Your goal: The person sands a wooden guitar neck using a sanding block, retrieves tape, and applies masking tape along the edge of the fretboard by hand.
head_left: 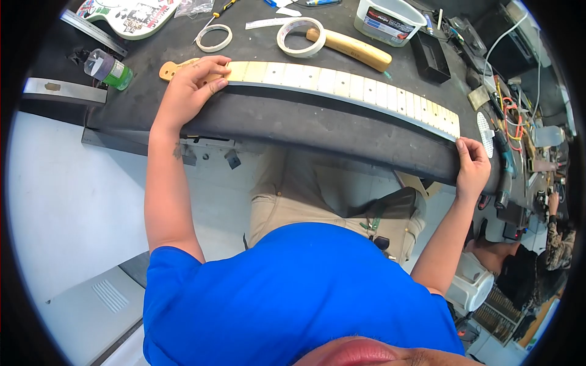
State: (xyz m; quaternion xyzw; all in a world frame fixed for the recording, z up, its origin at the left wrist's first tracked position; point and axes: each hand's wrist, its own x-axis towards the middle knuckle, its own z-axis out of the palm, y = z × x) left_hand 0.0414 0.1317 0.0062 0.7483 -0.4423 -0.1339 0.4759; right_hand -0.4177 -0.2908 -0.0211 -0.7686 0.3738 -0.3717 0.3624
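Observation:
A pale wooden guitar neck [342,83] with dark dot markers and frets lies across the front of the dark bench, its headstock [168,71] at the left. My left hand [194,85] is closed on the neck beside the headstock, with thumb and fingers at the fretboard's end. At the opposite end, my right hand [473,166] pinches the near corner with thumb and fingertips. Along the neck's near edge runs a thin blue-grey strip [342,96] between both hands. Whether it is tape or the neck's own side, I cannot tell.
Behind the neck lie two rolls of masking tape [299,38] [215,38], a wooden handle-shaped piece [354,51] and a ruler [268,23]. A bottle [110,70] stands left. A plastic tub [389,23], black tray [431,58] and cluttered tools are right. Another person [519,268] sits far right.

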